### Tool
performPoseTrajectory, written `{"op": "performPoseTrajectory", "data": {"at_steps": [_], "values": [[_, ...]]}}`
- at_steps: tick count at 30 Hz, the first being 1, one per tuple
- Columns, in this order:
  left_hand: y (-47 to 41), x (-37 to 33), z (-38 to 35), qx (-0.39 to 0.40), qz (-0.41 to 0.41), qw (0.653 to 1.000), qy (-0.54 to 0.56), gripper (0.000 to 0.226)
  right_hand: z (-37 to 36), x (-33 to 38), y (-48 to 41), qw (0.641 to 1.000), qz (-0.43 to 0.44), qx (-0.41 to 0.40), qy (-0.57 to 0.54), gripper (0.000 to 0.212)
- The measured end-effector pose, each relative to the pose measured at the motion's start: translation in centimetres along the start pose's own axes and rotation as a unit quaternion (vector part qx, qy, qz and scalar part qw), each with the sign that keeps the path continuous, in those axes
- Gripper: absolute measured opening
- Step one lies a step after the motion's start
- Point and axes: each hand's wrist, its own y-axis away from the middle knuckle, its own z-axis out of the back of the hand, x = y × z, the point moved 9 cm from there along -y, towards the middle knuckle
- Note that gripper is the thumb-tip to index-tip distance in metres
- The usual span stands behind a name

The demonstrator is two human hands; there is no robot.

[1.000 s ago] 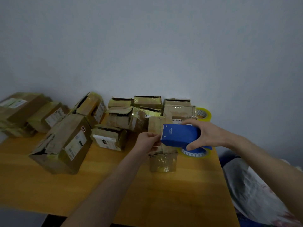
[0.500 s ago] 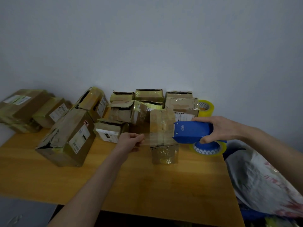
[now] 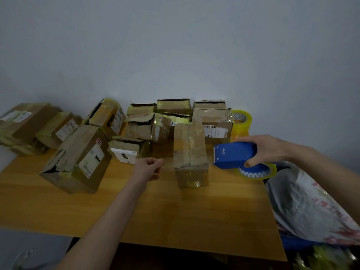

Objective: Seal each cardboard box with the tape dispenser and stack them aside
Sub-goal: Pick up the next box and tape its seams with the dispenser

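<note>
My right hand (image 3: 266, 151) is wrapped round the blue tape dispenser (image 3: 233, 154). My left hand (image 3: 149, 168) pinches the free end of the clear tape (image 3: 169, 164) - the strip runs across the small upright box (image 3: 190, 151) between my hands, and I cannot tell if it is touching. I'd keep it taut, lay it square along the flap seam, then press down - slack would wrinkle.
</note>
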Motion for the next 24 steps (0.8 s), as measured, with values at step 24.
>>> {"op": "performPoseTrajectory", "data": {"at_steps": [24], "values": [[-1.0,3.4,-3.0,-0.007,0.042,0.999,-0.028,0.015,-4.4,-2.7,-2.8,0.994,-0.075,0.049,0.057,0.078]]}}
